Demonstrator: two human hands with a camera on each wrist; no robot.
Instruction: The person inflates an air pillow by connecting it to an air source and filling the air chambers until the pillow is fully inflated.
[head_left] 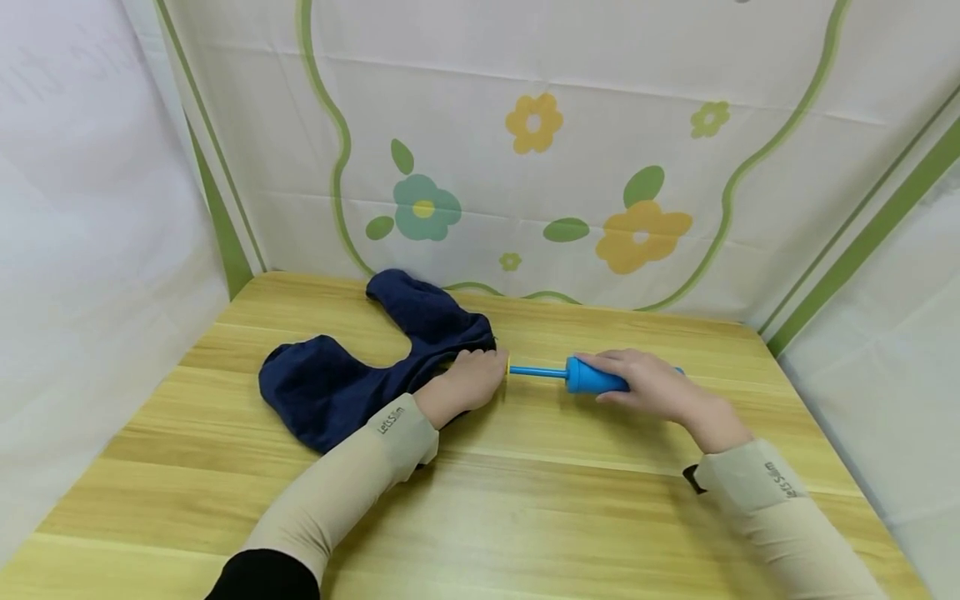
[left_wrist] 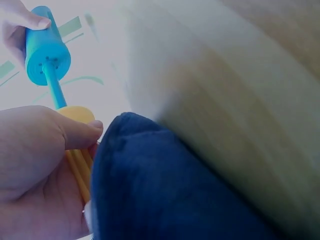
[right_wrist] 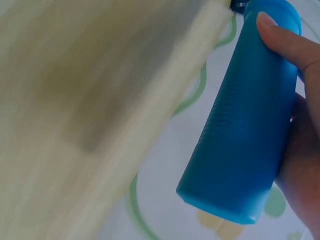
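A navy U-shaped neck pillow [head_left: 318, 392] lies on the table. At its right end my left hand [head_left: 468, 381] grips the yellow part [left_wrist: 77, 114] of a hand pump, thumb across it, close against the navy fabric [left_wrist: 155, 185]. A thin blue rod [head_left: 536, 372] runs out of the yellow part to the pump's blue handle [head_left: 588, 377]. My right hand [head_left: 648, 385] holds that handle, its thumb lying along the side in the right wrist view. Where the pump meets the pillow is hidden behind the left hand and the fabric.
The wood-grain table [head_left: 480, 517] reaches back to a white cloth [head_left: 465, 100] printed with flowers. More white cloth hangs at the left [head_left: 90, 250] and right [head_left: 892, 358] sides. Both forearms come in from the front edge.
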